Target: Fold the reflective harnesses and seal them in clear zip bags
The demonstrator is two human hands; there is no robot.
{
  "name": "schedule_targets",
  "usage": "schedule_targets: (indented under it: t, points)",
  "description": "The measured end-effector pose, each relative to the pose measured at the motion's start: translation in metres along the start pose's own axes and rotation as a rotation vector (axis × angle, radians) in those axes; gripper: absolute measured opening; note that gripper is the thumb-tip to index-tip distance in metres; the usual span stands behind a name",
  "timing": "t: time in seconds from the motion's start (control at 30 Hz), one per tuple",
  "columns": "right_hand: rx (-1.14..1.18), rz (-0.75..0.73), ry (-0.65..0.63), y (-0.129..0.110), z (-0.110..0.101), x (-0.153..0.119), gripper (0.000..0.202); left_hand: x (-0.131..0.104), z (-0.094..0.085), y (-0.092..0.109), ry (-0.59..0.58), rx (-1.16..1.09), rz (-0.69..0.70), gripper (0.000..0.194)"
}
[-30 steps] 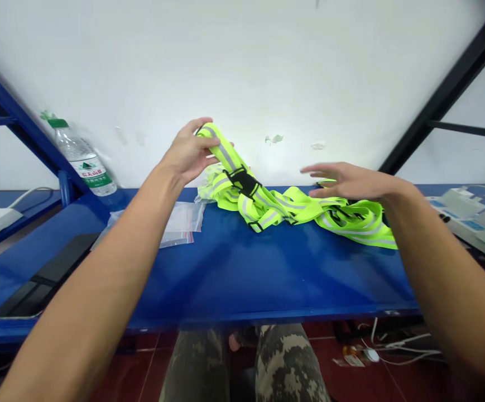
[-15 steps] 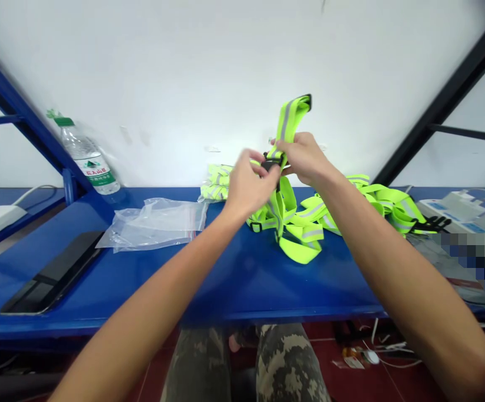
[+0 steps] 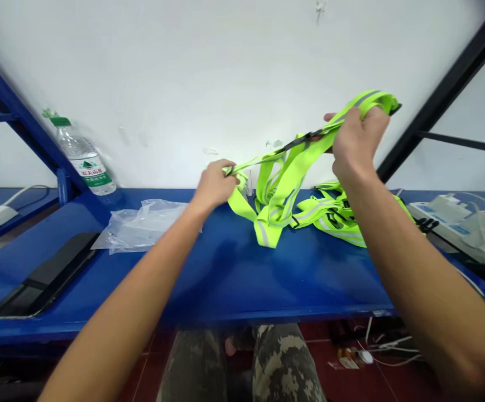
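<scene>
A neon yellow-green reflective strap with grey stripes and black buckles is stretched between my hands above the blue table. My left hand pinches one end of it beside a small black fitting. My right hand is raised higher at the right, wrapped round a gathered bundle of the strap. A black buckle sits on the taut part between the hands. Loops of strap hang down to the table. More straps lie in a heap behind and left of my right forearm.
Clear plastic bags and a black phone-like slab lie on the blue table at the left. A water bottle leans near the wall. White power strips with cables are at the right.
My hands have moved apart, the left one to the left and the right one to the right, pulling the strap out between them. The strap's loops have lifted and shifted.
</scene>
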State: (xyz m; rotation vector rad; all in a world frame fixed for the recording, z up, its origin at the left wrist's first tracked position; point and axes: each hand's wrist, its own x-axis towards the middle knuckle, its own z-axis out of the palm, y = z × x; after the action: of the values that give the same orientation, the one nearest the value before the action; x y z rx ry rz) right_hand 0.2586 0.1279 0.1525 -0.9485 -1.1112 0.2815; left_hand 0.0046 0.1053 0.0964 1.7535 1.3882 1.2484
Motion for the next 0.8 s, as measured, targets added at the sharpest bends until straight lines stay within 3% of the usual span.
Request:
schedule_targets:
  t: [0.1, 0.23, 0.3, 0.43, 0.53, 0.6, 0.67, 0.73, 0.8]
  points:
    - [0.184, 0.211, 0.251, -0.016, -0.011, 0.003, 0.022, 0.012, -0.024, 0.006, -0.247, -0.359, -0.129, 0.025]
    - [0.338, 0.270, 0.297, -0.025, -0.018, 0.002, 0.024, 0.019, -0.041, 0.009, -0.323, -0.627, -0.101, 0.028]
    - [0.353, 0.276, 0.305, -0.023, -0.020, 0.000, 0.024, 0.019, -0.043, 0.007, -0.389, -0.623, -0.098, 0.025]
    - [0.335, 0.341, 0.348, -0.012, -0.024, -0.004, 0.028, 0.015, -0.048, 0.000, -0.646, -0.538, -0.116, 0.025]
    - [0.308, 0.411, 0.377, -0.002, -0.028, -0.009, 0.029, 0.011, -0.054, -0.004, -0.693, -0.463, -0.121, 0.022]
    - [0.288, 0.442, 0.383, 0.003, -0.031, -0.015, 0.028, 0.012, -0.056, -0.008, -0.641, -0.376, -0.107, 0.032]
    - [0.277, 0.460, 0.368, 0.006, -0.031, -0.022, 0.026, 0.018, -0.055, -0.014, -0.486, -0.254, -0.059, 0.029]
    - [0.277, 0.455, 0.339, 0.007, -0.031, -0.030, 0.025, 0.026, -0.051, -0.020, -0.233, -0.122, -0.003, 0.021]
    - [0.269, 0.444, 0.293, 0.008, -0.029, -0.038, 0.023, 0.033, -0.046, -0.026, 0.091, -0.038, 0.029, 0.021]
